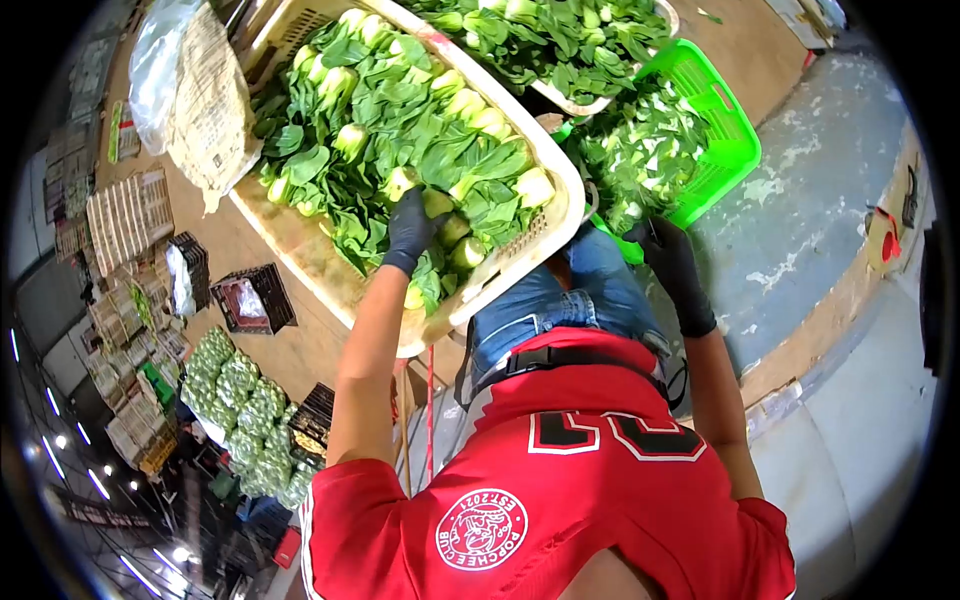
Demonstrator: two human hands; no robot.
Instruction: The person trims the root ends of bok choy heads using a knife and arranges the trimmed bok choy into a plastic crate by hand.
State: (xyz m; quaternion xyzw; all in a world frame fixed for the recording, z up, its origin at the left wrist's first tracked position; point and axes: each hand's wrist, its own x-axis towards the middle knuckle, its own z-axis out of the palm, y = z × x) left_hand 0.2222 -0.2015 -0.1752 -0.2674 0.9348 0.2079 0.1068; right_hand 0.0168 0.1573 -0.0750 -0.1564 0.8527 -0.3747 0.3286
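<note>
A large cream plastic crate [560,165] full of bok choy [345,140] lies in front of me, its near corner by my thighs. My left hand [412,230], in a black glove, reaches into this crate with its fingers closed round a bok choy [437,204]. Other pale stem ends sit just beside those fingers. My right hand [665,252], also black-gloved, is by the near edge of a bright green basket [735,140]. Its fingers are curled, and what they hold, if anything, I cannot make out. Loose leaves and pale cut pieces [650,140] fill much of the basket.
Another crate of bok choy [560,40] stands beyond. A cardboard piece [215,110] and clear plastic [160,75] hang over the left crate's far side. Dark crates [252,300] and bagged green produce [240,400] are on the floor at left. A blue-grey worn surface [800,200] lies right.
</note>
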